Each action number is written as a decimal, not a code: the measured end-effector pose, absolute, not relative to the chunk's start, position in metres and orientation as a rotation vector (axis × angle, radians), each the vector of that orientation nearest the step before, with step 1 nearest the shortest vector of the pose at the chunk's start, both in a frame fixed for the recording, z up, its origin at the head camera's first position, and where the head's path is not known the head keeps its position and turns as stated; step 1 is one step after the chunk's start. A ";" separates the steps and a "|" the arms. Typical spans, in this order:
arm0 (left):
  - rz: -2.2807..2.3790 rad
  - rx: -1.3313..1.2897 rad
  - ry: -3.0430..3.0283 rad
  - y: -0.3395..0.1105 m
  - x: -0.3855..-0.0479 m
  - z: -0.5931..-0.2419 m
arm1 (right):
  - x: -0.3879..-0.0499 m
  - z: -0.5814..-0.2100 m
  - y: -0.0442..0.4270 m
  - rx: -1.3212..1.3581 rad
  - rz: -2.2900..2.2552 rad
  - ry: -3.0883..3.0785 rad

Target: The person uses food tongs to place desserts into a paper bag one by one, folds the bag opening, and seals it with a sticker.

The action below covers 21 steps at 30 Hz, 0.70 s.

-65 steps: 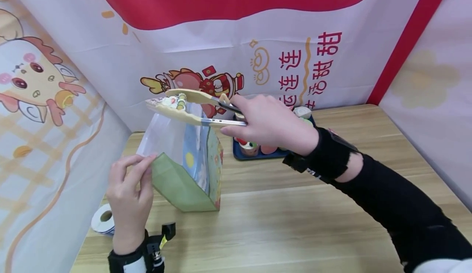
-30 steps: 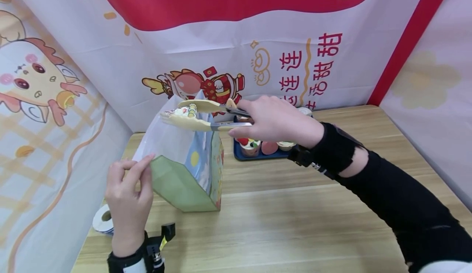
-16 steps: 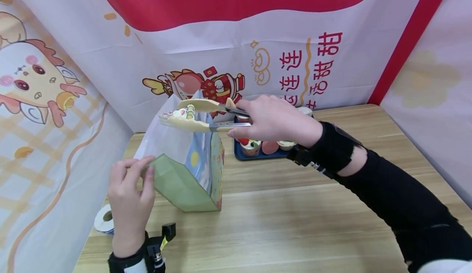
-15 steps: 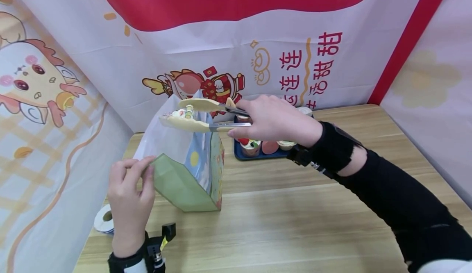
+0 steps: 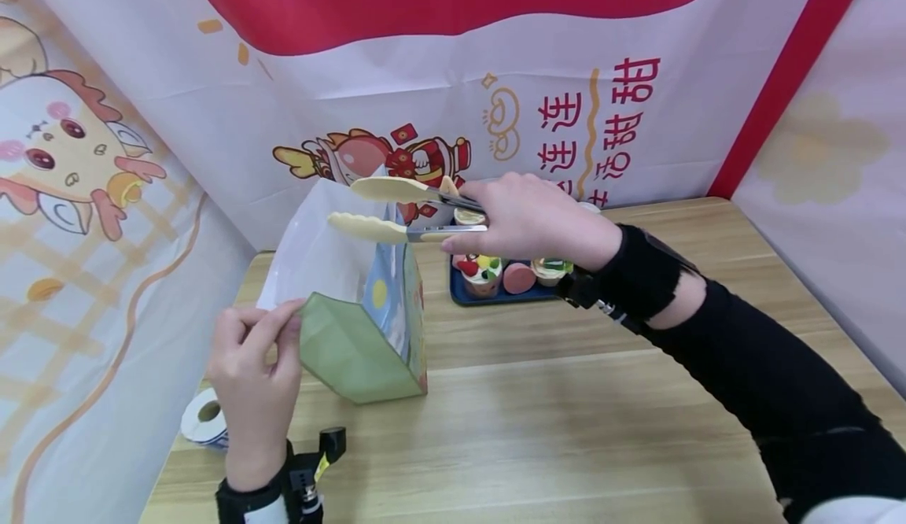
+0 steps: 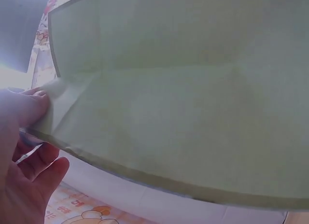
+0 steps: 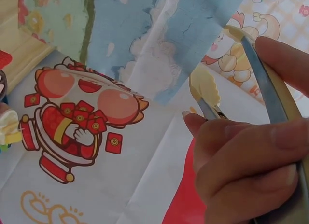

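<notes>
The right hand (image 5: 534, 217) grasps the tongs (image 5: 368, 227), whose parted tips extend leftward from the fingers over the open mouth of the paper bag (image 5: 361, 343). The left hand (image 5: 256, 363) pinches the bag's near upper edge; farther right, cupcakes (image 5: 483, 276) occupy a blue tray (image 5: 469, 300) on the table (image 5: 566, 406).

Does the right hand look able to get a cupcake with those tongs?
Probably yes: the tongs in the right hand are open and empty, and the tray of cupcakes is near. They point toward the bag, so need turning.
</notes>
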<state>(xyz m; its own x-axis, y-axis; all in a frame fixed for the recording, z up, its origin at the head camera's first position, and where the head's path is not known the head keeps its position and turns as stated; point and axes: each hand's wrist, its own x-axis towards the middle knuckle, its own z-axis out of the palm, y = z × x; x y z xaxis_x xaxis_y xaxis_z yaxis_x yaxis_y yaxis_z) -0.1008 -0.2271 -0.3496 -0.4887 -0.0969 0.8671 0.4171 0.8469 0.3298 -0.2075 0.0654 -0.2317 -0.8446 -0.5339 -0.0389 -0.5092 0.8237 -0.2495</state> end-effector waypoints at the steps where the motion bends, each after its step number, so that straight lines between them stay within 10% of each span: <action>1: -0.628 -0.234 -1.998 -0.227 -0.101 -0.350 | -0.208 -0.232 0.065 -0.832 -0.347 2.897; 21: -0.644 -0.280 -2.038 -0.227 -0.100 -0.347 | -0.211 -0.248 0.110 -0.701 -0.573 2.977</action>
